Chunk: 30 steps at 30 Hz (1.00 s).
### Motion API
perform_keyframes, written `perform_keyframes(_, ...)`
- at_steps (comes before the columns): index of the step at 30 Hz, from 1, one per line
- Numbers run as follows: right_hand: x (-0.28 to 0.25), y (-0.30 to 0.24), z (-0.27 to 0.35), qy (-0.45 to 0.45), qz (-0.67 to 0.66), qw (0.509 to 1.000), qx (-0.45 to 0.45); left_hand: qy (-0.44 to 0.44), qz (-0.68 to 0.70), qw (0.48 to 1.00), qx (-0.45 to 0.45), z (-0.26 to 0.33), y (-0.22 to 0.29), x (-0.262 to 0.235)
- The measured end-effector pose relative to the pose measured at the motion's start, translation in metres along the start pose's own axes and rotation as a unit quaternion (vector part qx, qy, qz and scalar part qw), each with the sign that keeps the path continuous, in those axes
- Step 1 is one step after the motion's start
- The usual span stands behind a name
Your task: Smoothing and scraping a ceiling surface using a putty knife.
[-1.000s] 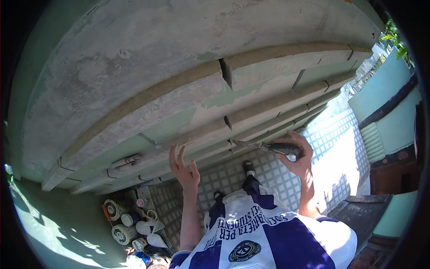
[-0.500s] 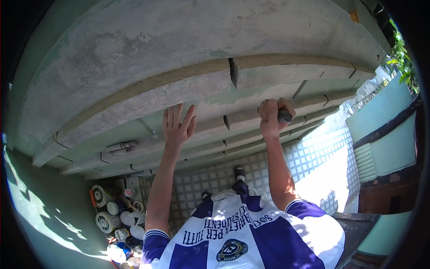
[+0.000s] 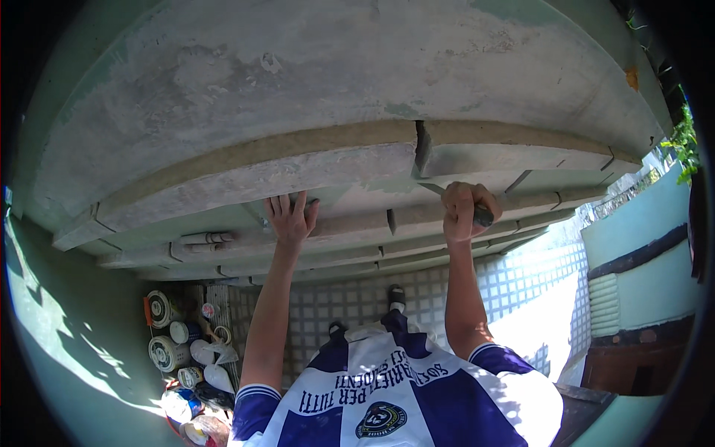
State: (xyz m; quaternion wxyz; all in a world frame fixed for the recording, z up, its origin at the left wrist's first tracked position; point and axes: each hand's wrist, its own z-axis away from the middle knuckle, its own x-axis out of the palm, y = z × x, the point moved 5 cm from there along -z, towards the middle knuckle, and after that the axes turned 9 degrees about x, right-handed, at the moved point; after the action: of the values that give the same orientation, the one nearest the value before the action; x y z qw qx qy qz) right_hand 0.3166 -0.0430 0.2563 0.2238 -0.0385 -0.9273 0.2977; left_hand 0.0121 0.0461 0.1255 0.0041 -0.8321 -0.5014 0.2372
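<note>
My left hand (image 3: pixel 291 221) lies with its fingers spread on the wall just below a rough concrete ledge (image 3: pixel 268 167); it holds nothing. Wrapped in my right hand (image 3: pixel 463 212) is the dark handle of a scraper (image 3: pixel 430 185). Its thin grey blade points left towards the wall, close under the gap in the ledge. How firmly the blade edge meets the surface I cannot tell. Around both hands the pale green wall (image 3: pixel 376 181) carries whitish, uneven patches. Above the ledge spreads a broad scuffed grey surface (image 3: pixel 320 82).
More ledges (image 3: pixel 350 223) run lower along the wall, with a short pipe-like piece (image 3: pixel 207 238) on one. Several paint buckets (image 3: pixel 165 353) and bags crowd the lower left. Tiled floor (image 3: pixel 316 313) lies below; a light green panel (image 3: pixel 637 246) stands at right.
The view has shifted, so the wall sits lower in it. Both hands have moved left relative to the ledge's gap. The scraper's blade, hidden before, now shows beside my right hand.
</note>
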Motion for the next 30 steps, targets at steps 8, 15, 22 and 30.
perform_keyframes(8,0.003,0.002,0.010,0.003,0.019,1.000,-0.016,0.035,0.000,0.999,-0.030,0.000,-0.008,0.001)
perform_keyframes(15,0.004,0.007,0.007,0.006,0.029,1.000,0.010,0.057,-0.009,0.996,-0.061,-0.006,-0.013,-0.002)
perform_keyframes(22,0.005,0.006,0.015,-0.006,0.043,0.999,-0.010,0.061,-0.022,0.995,-0.081,0.000,-0.013,0.000)
perform_keyframes(30,-0.003,0.034,0.019,0.001,0.158,0.987,-0.002,0.036,-0.014,0.994,-0.100,-0.001,-0.014,0.000)
